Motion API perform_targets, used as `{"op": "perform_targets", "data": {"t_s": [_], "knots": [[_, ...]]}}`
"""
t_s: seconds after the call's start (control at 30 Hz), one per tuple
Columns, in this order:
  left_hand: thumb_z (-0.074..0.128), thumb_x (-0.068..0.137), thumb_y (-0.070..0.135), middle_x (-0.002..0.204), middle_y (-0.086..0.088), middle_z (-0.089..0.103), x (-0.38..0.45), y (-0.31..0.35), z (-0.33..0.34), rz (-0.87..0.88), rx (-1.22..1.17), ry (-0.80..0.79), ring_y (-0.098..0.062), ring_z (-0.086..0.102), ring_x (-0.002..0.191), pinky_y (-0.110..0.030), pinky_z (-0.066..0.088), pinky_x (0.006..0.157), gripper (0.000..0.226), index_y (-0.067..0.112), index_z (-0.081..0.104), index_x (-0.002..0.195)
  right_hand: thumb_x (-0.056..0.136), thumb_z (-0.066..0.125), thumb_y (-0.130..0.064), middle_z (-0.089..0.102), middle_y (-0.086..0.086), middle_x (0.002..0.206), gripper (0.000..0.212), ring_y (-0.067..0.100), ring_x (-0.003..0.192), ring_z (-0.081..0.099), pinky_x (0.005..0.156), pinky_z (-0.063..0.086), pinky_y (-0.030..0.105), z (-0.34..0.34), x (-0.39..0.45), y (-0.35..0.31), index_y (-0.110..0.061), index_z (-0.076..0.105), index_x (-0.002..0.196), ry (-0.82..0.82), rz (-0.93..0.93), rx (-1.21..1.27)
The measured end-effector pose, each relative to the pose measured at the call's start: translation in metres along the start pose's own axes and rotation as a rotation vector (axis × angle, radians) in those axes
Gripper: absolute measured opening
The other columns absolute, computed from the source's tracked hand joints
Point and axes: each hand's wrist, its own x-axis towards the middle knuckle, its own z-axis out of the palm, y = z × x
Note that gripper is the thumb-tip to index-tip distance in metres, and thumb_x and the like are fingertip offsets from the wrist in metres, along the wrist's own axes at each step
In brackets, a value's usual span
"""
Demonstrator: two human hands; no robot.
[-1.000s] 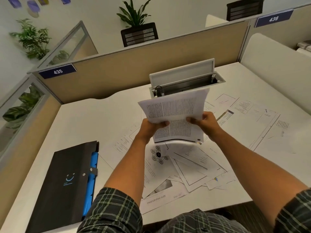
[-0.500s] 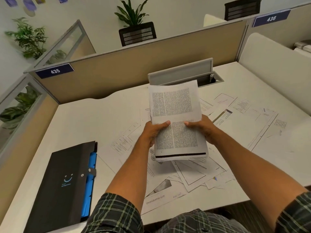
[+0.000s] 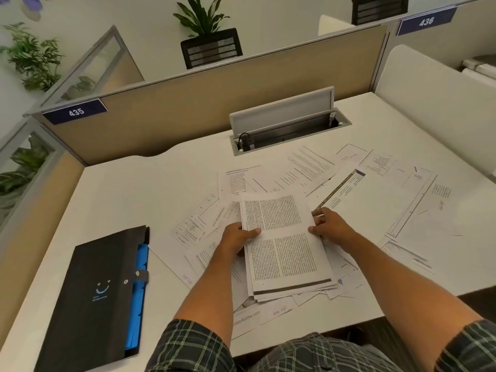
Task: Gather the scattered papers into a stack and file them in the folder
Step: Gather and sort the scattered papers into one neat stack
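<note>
Paper stack [image 3: 281,242] between left hand [image 3: 236,241] and right hand [image 3: 331,226], over scattered papers [image 3: 375,189].

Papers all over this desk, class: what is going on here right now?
A person is gathering printed sheets. Both hands grip a small stack of papers: the left hand holds its left edge, thumb on top, and the right hand its right edge. The stack sits low over loose papers scattered across the white desk. The black folder lies closed at the left, not yet used.

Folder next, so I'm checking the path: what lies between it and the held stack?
Head view: loose papers and bare desk lie between folder and stack.
</note>
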Motion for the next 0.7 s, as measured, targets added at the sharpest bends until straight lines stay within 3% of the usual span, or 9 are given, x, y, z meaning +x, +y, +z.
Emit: {"op": "perform_targets", "data": {"t_s": [0.07, 0.13, 0.23, 0.33, 0.43, 0.5, 0.57, 0.7], "knots": [[0.077, 0.09, 0.01, 0.121, -0.013, 0.072, 0.001, -0.002, 0.002, 0.006, 0.004, 0.014, -0.011, 0.068, 0.083, -0.013, 0.054, 0.054, 0.038, 0.001, 0.068, 0.126, 0.089, 0.074, -0.003, 0.07, 0.014, 0.112, 0.037, 0.034, 0.106, 0.068, 0.095, 0.056, 0.051, 0.0, -0.001, -0.001, -0.01, 0.058, 0.122, 0.008, -0.051, -0.073], [0.075, 0.092, 0.008, 0.127, -0.014, 0.07, 0.003, -0.007, 0.003, 0.029, 0.048, 0.051, -0.015, 0.067, 0.091, -0.009, 0.051, 0.058, 0.039, 0.001, 0.066, 0.129, 0.089, 0.071, -0.003, 0.071, 0.006, 0.102, 0.03, 0.028, 0.095, 0.07, 0.085, 0.058, 0.04, 0.0, -0.002, 0.0, -0.021, 0.062, 0.111, 0.16, -0.169, -0.178], [0.073, 0.093, 0.009, 0.131, -0.013, 0.068, 0.007, -0.012, 0.002, 0.06, 0.058, 0.076, -0.017, 0.064, 0.102, -0.012, 0.05, 0.069, 0.04, 0.002, 0.065, 0.132, 0.086, 0.073, -0.01, 0.068, -0.001, 0.115, 0.037, 0.024, 0.103, 0.066, 0.086, 0.053, 0.037, -0.004, -0.007, 0.001, -0.03, 0.061, 0.114, 0.387, -0.245, -0.305], [0.072, 0.094, 0.01, 0.131, -0.012, 0.068, 0.009, -0.015, 0.001, 0.057, 0.033, 0.074, -0.018, 0.065, 0.103, -0.025, 0.053, 0.085, 0.041, 0.003, 0.064, 0.133, 0.076, 0.082, -0.05, 0.052, 0.0, 0.147, 0.079, 0.027, 0.132, 0.052, 0.104, 0.046, 0.045, -0.015, -0.007, 0.007, -0.029, 0.048, 0.145, 0.276, -0.171, -0.682], [0.072, 0.094, 0.011, 0.128, -0.011, 0.07, 0.01, -0.018, -0.001, 0.056, 0.012, 0.065, -0.014, 0.068, 0.094, -0.024, 0.055, 0.079, 0.037, 0.004, 0.066, 0.131, 0.069, 0.072, -0.08, 0.036, 0.0, 0.161, 0.108, 0.026, 0.144, 0.039, 0.112, 0.039, 0.046, -0.019, -0.01, 0.014, -0.028, 0.033, 0.156, 0.173, -0.152, -0.898], [0.071, 0.095, 0.011, 0.127, -0.012, 0.071, 0.01, -0.02, -0.003, 0.047, -0.01, 0.054, -0.013, 0.068, 0.093, -0.027, 0.056, 0.079, 0.035, 0.005, 0.067, 0.129, 0.069, 0.063, -0.087, 0.027, 0.0, 0.166, 0.112, 0.026, 0.148, 0.032, 0.115, 0.036, 0.046, -0.02, -0.011, 0.016, -0.028, 0.029, 0.158, 0.138, -0.168, -0.983], [0.071, 0.095, 0.011, 0.127, -0.013, 0.071, 0.012, -0.021, -0.004, 0.044, -0.018, 0.04, -0.019, 0.069, 0.099, -0.035, 0.056, 0.09, 0.035, 0.005, 0.067, 0.129, 0.072, 0.059, -0.088, 0.023, 0.001, 0.168, 0.109, 0.027, 0.15, 0.03, 0.115, 0.036, 0.046, -0.019, -0.012, 0.013, -0.029, 0.028, 0.158, 0.118, -0.169, -1.045], [0.071, 0.095, 0.011, 0.126, -0.013, 0.071, 0.013, -0.021, -0.005, 0.025, -0.043, 0.026, -0.026, 0.07, 0.106, -0.043, 0.056, 0.097, 0.036, 0.005, 0.067, 0.13, 0.09, 0.055, -0.07, 0.032, 0.004, 0.165, 0.086, 0.028, 0.144, 0.04, 0.109, 0.044, 0.045, -0.013, -0.012, 0.006, -0.024, 0.03, 0.157, 0.135, -0.181, -1.071]]}}
